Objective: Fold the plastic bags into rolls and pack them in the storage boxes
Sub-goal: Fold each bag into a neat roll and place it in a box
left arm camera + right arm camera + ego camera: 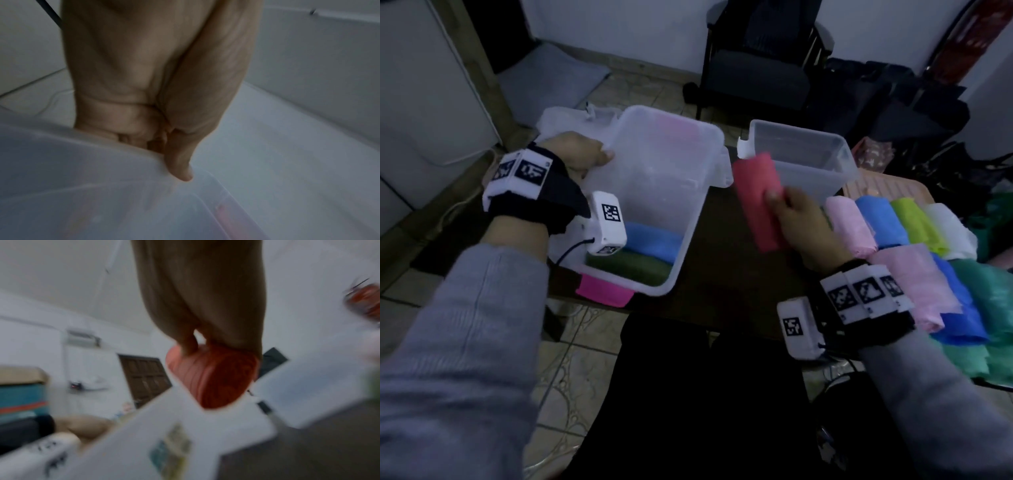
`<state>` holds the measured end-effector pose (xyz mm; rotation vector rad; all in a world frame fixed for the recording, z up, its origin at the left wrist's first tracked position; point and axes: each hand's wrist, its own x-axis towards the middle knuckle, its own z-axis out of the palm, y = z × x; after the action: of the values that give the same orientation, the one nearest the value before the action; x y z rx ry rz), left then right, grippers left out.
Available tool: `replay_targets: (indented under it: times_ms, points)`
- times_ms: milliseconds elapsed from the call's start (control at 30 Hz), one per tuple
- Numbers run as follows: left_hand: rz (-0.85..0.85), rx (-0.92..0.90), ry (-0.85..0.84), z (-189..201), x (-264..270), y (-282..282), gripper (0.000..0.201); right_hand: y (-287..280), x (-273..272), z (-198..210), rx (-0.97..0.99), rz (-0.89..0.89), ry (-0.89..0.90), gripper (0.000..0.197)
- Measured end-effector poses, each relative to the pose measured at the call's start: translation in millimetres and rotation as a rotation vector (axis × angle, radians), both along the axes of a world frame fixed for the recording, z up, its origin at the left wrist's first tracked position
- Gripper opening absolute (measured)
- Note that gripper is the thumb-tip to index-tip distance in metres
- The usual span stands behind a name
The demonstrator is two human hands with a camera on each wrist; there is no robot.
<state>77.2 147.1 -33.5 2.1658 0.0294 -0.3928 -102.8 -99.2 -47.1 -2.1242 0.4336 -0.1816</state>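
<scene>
My left hand (582,154) grips the far left rim of a clear storage box (702,209) and tilts it up toward me; my thumb (180,164) lies inside the wall. A blue roll (654,241) and a dark green roll (633,267) lie at the box's low end. In my right hand (801,222) is a red bag roll (756,202), held above the table between the two boxes; the right wrist view shows its end (213,378). A second clear box (808,161) stands empty behind it.
Rolled bags in pink (851,228), blue (881,222), lime (917,224), white and green lie in rows on the right. A magenta roll (604,291) pokes out under the tilted box. The dark table (726,274) holds all this; a chair (760,65) stands behind.
</scene>
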Motion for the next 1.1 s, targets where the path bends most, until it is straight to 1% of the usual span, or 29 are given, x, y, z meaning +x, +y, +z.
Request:
replay_targets:
  times_ms: [33,67,100,133,200,233,300,400,500,567,633,733,800,900,1033,1100]
  points:
    - [-0.018,-0.135,0.056,-1,-3,3,0.027,9,4,12,0.08,-0.024,-0.121,0.029]
    - [-0.021,-0.252,0.072,-2,-6,5,0.016,18,7,23,0.133,-0.024,-0.244,0.029]
    - [-0.001,-0.345,0.073,-2,-11,7,0.014,28,12,32,0.151,-0.004,-0.35,0.027]
    - [0.019,-0.42,0.068,-2,-16,8,0.015,38,16,40,0.151,0.037,-0.425,0.024]
    - [0.002,-0.519,0.047,-4,-26,9,0.018,61,29,54,0.09,0.133,-0.474,0.022]
    - [-0.014,-0.544,0.038,-6,-30,10,0.018,72,36,59,0.006,0.17,-0.47,0.025]
    - [-0.038,-0.598,0.022,-8,-38,14,0.017,90,53,59,-0.255,0.23,-0.419,0.03]
    - [-0.053,-0.648,-0.034,-12,-46,19,0.02,104,76,43,-0.609,0.289,-0.266,0.029]
    - [-0.048,-0.665,-0.07,-16,-55,23,0.022,109,86,25,-0.769,0.302,-0.105,0.03]
    - [-0.037,-0.677,-0.094,-16,-59,26,0.019,112,89,16,-0.848,0.316,-0.04,0.03]
    - [-0.032,-0.682,-0.112,-15,-63,26,0.021,113,93,8,-0.865,0.334,0.023,0.029]
    - [-0.039,-0.686,-0.132,-12,-67,25,0.027,114,101,-4,-0.817,0.378,0.175,0.03]
    - [-0.042,-0.679,-0.145,-13,-68,23,0.027,113,103,-7,-0.785,0.417,0.235,0.032]
    - [-0.045,-0.655,-0.17,-14,-69,23,0.029,111,105,-8,-0.736,0.428,0.246,0.037]
    - [-0.044,-0.652,-0.186,-16,-68,24,0.028,112,106,-11,-0.86,0.414,0.292,0.039]
    - [-0.035,-0.648,-0.201,-17,-67,24,0.028,115,103,-12,-0.847,0.449,0.267,0.044]
